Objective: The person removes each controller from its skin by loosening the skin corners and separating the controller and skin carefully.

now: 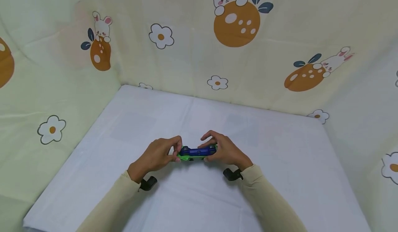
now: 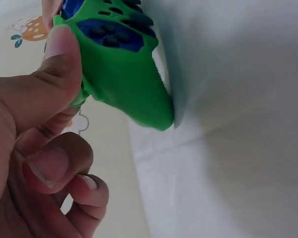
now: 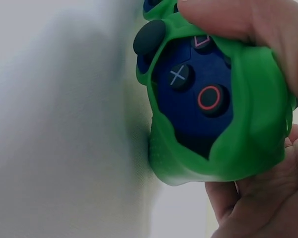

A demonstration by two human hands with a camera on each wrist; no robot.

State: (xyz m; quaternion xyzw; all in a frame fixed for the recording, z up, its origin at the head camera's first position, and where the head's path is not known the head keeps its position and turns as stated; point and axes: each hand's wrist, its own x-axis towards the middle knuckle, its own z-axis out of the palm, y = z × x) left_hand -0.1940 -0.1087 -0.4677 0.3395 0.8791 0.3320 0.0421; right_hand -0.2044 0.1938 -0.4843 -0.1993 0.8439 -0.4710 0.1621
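Note:
A blue game controller (image 1: 198, 152) in a green silicone cover (image 2: 129, 82) is held between both hands, low over the white surface. My left hand (image 1: 159, 153) pinches the cover at the controller's left end, with the thumb on the green edge and the other fingers curled. My right hand (image 1: 227, 150) grips the right end, thumb along the front side and fingers behind. In the right wrist view, the cover's uneven edge (image 3: 258, 106) surrounds the cross button (image 3: 180, 77) and circle button (image 3: 212, 99), and partly overlaps the triangle button (image 3: 202, 42). A dark thumbstick (image 3: 149, 37) pokes out.
A white cloth (image 1: 192, 201) covers the table. Behind and at the sides hangs a cream curtain (image 1: 186, 63) printed with rabbits, orange fruit and flowers. Dark wrist cameras (image 1: 148, 183) sit below both wrists.

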